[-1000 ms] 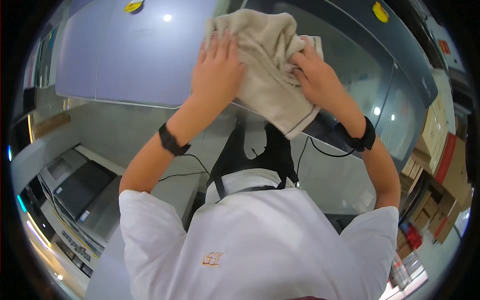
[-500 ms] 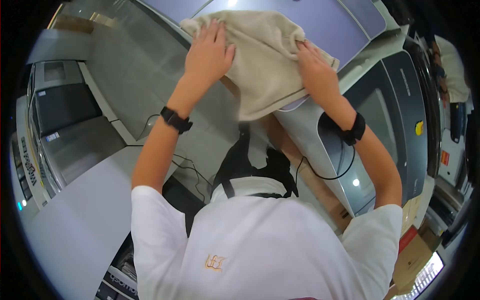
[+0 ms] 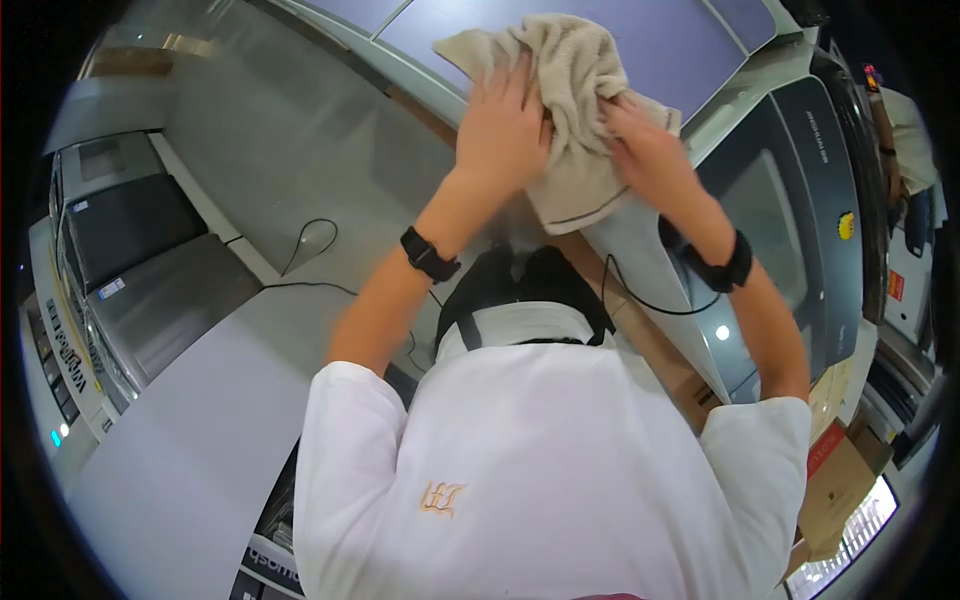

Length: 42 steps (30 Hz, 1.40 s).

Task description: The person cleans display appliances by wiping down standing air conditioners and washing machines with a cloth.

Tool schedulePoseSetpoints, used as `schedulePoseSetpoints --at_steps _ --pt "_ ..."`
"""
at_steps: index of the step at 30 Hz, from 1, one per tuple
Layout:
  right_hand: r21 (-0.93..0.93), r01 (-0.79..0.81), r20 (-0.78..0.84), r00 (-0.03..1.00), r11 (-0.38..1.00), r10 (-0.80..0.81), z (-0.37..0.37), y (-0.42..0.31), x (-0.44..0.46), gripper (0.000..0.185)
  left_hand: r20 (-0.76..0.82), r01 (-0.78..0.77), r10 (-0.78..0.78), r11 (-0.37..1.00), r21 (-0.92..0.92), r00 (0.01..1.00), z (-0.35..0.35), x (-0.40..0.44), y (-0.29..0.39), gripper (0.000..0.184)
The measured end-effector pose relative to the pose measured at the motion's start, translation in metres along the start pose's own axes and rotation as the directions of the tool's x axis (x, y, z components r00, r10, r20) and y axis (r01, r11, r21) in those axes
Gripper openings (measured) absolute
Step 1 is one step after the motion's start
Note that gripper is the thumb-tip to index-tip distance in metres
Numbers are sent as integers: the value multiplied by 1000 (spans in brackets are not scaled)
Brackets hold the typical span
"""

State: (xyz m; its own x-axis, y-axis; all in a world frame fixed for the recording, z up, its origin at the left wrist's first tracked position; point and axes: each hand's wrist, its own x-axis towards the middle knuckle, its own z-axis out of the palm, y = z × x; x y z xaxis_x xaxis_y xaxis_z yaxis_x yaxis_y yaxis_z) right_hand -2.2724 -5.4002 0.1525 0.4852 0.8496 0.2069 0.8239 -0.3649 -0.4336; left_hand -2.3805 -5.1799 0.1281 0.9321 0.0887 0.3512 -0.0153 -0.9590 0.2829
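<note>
A beige towel lies crumpled over the near edge of a glossy lavender panel, with one corner hanging past the edge. My left hand rests on the towel's left part, fingers stretched out, slightly blurred. Folds of cloth are bunched between my two hands. On the towel's right side, my right hand has its fingers curled into the cloth; the fingertips are partly hidden in the folds. A black band sits on each wrist.
A dark-fronted appliance stands close on my right, a black cable looping before it. Grey-black machines and a white surface are to the left. Cardboard boxes stand lower right. Another person is at the far right.
My left hand has slid to the right across the panel, pushing the towel into folds toward my right hand. The right hand has moved slightly right and down. The view has shifted a little.
</note>
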Motion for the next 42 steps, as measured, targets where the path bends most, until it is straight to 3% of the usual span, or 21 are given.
schedulePoseSetpoints --at_steps 2,3,4,6,9,12,15,16,19,20,23,26,29,30,33,34,37,38,41,42 --pt "106 25 -28 999 994 -22 -16 30 6 34 -27 22 -23 998 -53 999 -1 -5 2 62" --pt "12 -39 23 999 999 39 -20 57 17 37 -54 36 -39 998 -53 998 2 2 -2 62" --pt "163 -300 108 952 940 286 -23 72 28 35 -67 49 -52 997 -54 996 5 11 -7 63" --pt "66 -251 70 967 966 246 -27 79 62 37 -35 98 -99 995 -29 994 4 26 -23 65" --pt "24 -360 204 915 933 348 -42 -1 89 16 -1 164 -165 986 35 986 5 45 -27 67" --pt "-278 128 135 986 952 -93 -20 9 62 19 -48 169 -166 984 63 985 6 38 -16 66" --pt "-210 261 88 965 942 -248 -24 14 31 21 -34 86 -83 990 110 996 1 10 0 66" --pt "-197 246 120 967 949 -226 -28 27 25 19 7 85 -86 993 85 996 -4 4 7 68" --pt "-58 142 -9 990 988 -143 -56 46 47 26 31 73 -79 984 162 996 4 15 7 67" --pt "-43 -132 88 987 990 136 -66 49 50 27 40 78 -85 986 148 996 4 24 7 66" --pt "-81 -235 135 960 969 244 -68 68 95 26 38 71 -76 989 129 996 9 75 6 64" --pt "-247 -72 294 945 966 145 -75 37 102 28 12 95 -96 992 89 995 16 87 7 62" --pt "-130 217 196 962 967 -190 -45 54 67 30 40 77 -81 992 102 996 23 67 11 62" --pt "-61 230 295 934 971 -203 -60 51 58 35 55 76 -82 992 105 995 18 60 18 63" --pt "-59 343 149 932 938 -331 -79 83 29 43 119 79 -90 992 93 989 6 42 30 64" --pt "-19 -12 277 961 1000 16 -93 87 27 45 149 77 -86 995 69 985 3 43 23 64" --pt "90 -134 124 985 987 123 -108 108 44 41 172 35 -35 999 -2 985 6 69 -3 65" --pt "52 61 -70 996 997 -57 -97 121 47 29 166 10 -5 1000 -28 986 10 83 -14 65" --pt "-74 -33 25 999 997 35 -94 106 56 19 151 -16 16 1000 -4 988 20 109 -31 65" --pt "-54 4 -8 1000 999 -4 -91 101 51 15 140 -22 16 999 43 990 23 108 -32 66"
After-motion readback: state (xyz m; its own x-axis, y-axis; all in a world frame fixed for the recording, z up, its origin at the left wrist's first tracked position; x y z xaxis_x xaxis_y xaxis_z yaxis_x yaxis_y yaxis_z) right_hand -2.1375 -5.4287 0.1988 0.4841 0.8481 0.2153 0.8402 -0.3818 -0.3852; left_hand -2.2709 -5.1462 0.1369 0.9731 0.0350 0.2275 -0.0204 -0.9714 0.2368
